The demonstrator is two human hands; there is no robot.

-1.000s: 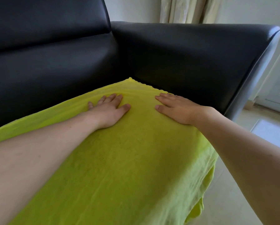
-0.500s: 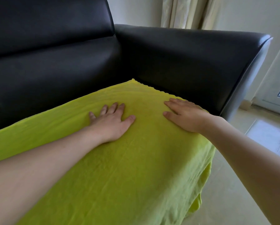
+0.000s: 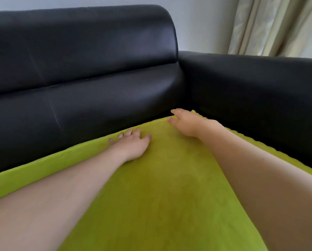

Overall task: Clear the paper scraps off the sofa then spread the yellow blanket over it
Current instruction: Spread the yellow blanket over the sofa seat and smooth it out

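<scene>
The yellow blanket (image 3: 169, 187) lies over the sofa (image 3: 82, 73) seat. Both hands press it flat with straight fingers. The right hand (image 3: 189, 124) is nearer the back corner than the left hand (image 3: 133, 144), at the blanket's far edge.
</scene>
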